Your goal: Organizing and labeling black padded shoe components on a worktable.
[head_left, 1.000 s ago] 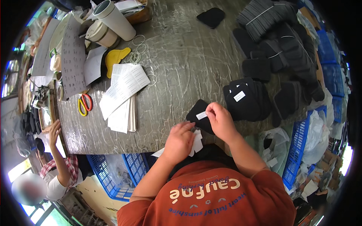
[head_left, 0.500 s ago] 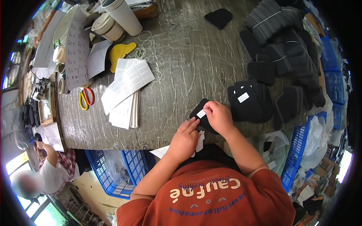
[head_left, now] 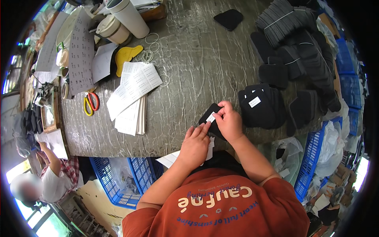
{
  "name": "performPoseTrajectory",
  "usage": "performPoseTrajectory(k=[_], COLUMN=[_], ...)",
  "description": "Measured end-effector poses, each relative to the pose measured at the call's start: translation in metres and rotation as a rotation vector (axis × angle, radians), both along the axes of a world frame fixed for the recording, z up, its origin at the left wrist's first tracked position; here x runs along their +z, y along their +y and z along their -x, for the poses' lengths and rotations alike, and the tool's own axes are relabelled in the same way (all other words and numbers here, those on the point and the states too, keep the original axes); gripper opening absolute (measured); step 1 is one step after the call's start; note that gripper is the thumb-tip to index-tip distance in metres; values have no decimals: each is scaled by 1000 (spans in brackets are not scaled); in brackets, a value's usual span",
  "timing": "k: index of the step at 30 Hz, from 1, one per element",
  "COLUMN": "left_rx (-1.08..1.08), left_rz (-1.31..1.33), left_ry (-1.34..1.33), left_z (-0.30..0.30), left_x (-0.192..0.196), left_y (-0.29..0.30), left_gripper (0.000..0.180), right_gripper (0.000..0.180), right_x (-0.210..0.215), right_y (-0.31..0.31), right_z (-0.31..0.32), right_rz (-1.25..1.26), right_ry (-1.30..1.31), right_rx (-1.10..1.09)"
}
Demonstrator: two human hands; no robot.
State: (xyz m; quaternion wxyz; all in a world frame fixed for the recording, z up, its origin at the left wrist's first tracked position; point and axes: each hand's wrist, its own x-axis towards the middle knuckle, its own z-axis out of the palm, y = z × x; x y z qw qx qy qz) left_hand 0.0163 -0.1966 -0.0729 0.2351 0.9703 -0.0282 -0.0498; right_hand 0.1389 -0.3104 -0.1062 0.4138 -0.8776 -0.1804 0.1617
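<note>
A black rounded fabric pad (head_left: 205,113) lies near the table's front edge with a small white label (head_left: 211,117) on it. My right hand (head_left: 229,123) has its thumb and forefinger pinched at the label's right end. From the near side my left hand (head_left: 195,145) rests its stretched fingertips on the label's lower edge and the pad. White label sheets (head_left: 169,158) lie partly hidden below my left hand, at the table edge. Right of my hands sits a stack of similar black pads (head_left: 262,112), the top one bearing a white label.
Bundled dark pads (head_left: 306,55) fill the table's right side; a single pad (head_left: 228,19) lies at the back. Label sheets (head_left: 132,96), scissors (head_left: 90,103), rubber bands (head_left: 148,55) and cups (head_left: 128,17) are on the left. Blue crates (head_left: 114,181) stand below; another person (head_left: 59,173) is far left.
My left fingertips have moved slightly up and right onto the label's edge. My right fingers have shifted a little upward, forefinger more extended. The other person's arm at far left has moved.
</note>
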Motion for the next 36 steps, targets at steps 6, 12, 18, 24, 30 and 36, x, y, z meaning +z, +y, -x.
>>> performPoseTrajectory(k=[6,12,18,24,30,36], left_rx=[28,82,86,75,121,331], left_rz=[14,143,328,291,358,612], left_ry=[0,-1,-13,17,2,-107], left_z=[2,5,9,6,7,-1], left_x=[-2,-4,-9,-10,-10,-4], left_y=[1,7,15,16,17,19], left_gripper=[14,11,10,10,8,7], right_gripper=[33,21,18,16,14,16], right_x=[7,-13,-22,-24,36,61], right_y=[6,0,-1,-26,-75,-38], right_z=[-1,-1,9,0,-56,3], right_rz=[143,-23,-188,-404,-265,81], right_ry=[-135,-376,-397,-275,-355,-385], right_rx=[23,35,-115,-450,-493,146])
